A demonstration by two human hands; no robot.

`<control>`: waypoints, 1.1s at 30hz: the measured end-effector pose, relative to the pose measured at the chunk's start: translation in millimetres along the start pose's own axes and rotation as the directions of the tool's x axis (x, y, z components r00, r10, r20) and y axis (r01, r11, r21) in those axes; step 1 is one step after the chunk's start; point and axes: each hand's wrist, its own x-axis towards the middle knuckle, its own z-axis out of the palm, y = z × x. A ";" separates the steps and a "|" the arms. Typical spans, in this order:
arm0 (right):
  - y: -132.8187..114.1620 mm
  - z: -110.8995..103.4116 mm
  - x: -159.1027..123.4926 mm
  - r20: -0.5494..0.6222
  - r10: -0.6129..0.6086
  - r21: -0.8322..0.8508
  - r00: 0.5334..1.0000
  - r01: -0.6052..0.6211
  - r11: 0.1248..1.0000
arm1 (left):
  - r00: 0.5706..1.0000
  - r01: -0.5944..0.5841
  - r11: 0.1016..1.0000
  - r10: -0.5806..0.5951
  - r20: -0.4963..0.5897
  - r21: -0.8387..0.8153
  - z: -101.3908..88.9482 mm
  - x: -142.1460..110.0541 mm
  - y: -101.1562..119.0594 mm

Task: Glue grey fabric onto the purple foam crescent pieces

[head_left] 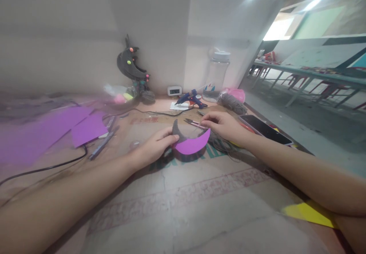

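Head view. One crescent, purple on its lower face, grey at its left horn, held just above the desk and lying between our two hands. Long axis: left to right across us, the left horn turned up and away, the right tip rising slightly; the hollow side faces away from us.

Item, our left hand: the nearer one, in contact. Thumb and fingers are closed narrowly on the crescent's left end, the thumb over the front.

Item, our right hand: just beyond the right tip, knuckles up, thumb and forefinger drawn together in a narrow pinch. A faint strand seems to leave the fingertips; we cannot tell for certain what they grip, nor whether they touch the crescent.

Item, a pointed metal tool, behind the hollow and near the right fingertips.

Item, loose grey yarn, beneath and beside the right hand.

Item, one blue glue gun, farther back, its nozzle over a white card.

Item, one phone, to the right of the right hand.

Item, purple sheets, well to the left.
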 end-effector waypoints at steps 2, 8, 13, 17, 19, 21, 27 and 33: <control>4.8 3.6 -1.0 0.012 0.003 -0.009 1.000 -0.003 1.000 | 1.000 0.019 1.000 -0.019 0.014 -0.023 -0.2 -0.2 0.6; 0.2 13.8 -12.5 0.037 -0.279 -0.098 0.960 0.281 0.955 | 1.000 0.019 0.999 -0.018 0.022 -0.028 0.7 -0.1 0.6; -23.3 21.2 -26.4 0.118 -0.056 0.316 0.991 0.016 0.949 | 1.000 0.027 0.999 -0.027 0.007 0.029 2.1 0.1 1.4; -30.2 31.8 -33.3 0.327 0.144 0.673 0.934 -0.337 0.658 | 0.999 -0.021 0.996 0.018 0.035 0.090 3.3 -0.6 1.8; -30.5 35.6 -34.2 0.353 0.159 0.720 0.922 -0.377 0.583 | 0.998 -0.041 0.995 0.037 0.042 0.096 3.4 -0.9 1.4; -29.9 37.1 -33.0 0.326 0.162 0.712 0.931 -0.355 0.606 | 0.998 -0.043 0.995 0.038 0.054 0.095 3.2 -1.2 1.2; -25.4 33.2 -24.5 0.220 0.189 0.542 0.957 -0.280 0.792 | 0.997 -0.040 0.997 0.035 0.074 0.070 3.3 -1.4 2.7; -26.5 32.3 -25.0 0.165 0.221 0.461 0.961 -0.274 0.844 | 0.994 -0.035 0.998 0.029 0.102 0.060 3.6 -0.9 1.6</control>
